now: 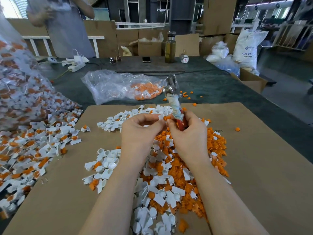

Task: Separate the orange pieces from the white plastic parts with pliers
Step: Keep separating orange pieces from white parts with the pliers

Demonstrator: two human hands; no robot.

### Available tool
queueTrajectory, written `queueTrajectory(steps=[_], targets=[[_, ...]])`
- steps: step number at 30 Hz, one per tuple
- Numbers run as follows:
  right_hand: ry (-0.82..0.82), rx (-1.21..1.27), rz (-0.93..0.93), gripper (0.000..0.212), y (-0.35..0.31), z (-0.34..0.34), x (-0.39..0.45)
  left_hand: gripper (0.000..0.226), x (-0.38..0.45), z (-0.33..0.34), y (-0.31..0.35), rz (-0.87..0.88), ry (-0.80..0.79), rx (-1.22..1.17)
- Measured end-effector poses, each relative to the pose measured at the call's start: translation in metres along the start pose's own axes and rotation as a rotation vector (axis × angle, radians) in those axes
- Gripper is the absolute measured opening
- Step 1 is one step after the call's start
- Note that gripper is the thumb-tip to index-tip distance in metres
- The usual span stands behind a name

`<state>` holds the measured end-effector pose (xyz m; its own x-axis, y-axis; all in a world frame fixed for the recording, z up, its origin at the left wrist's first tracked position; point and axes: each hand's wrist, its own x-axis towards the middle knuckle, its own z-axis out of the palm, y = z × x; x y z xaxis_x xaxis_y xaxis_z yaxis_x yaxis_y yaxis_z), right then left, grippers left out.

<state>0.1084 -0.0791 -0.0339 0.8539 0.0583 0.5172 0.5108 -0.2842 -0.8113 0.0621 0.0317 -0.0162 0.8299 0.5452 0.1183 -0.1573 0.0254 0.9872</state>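
My left hand [138, 128] pinches a small white plastic part [161, 117] with an orange piece [167, 118] at its tip. My right hand [188, 131] grips the red, cloth-wrapped handles of the pliers [172, 92], whose metal jaws point up and away; its fingertips also touch the orange piece. Both hands hover over the cardboard sheet [254, 167]. Below them lies a mixed heap of orange pieces [211, 150] and white parts [108, 165]. A pile of unseparated white-and-orange parts [33, 150] spreads at the left.
A clear bag of white-and-orange parts [123, 87] lies beyond the cardboard, and a bigger full bag [20, 92] stands at the left. A person [66, 26] stands across the table. A bottle [170, 48], a phone [146, 59] and glasses [115, 59] sit at the far edge.
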Motion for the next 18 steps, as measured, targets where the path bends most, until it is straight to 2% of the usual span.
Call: queueTrajectory(steps=[6,13,18], targets=[[0.012,-0.013,0.023,0.011,-0.0012,0.0001,0.0008,0.018,-0.0026,0.0026,0.0018,0.115,0.0,0.153],[-0.014,-0.057,0.055,0.01,-0.0021,-0.0015,0.0025,0.024,-0.0021,0.0031,0.0009,0.159,-0.001,0.2],[-0.065,-0.046,0.09,0.012,-0.0034,-0.0015,0.003,0.018,-0.0015,0.0045,-0.0013,0.148,0.019,0.218]])
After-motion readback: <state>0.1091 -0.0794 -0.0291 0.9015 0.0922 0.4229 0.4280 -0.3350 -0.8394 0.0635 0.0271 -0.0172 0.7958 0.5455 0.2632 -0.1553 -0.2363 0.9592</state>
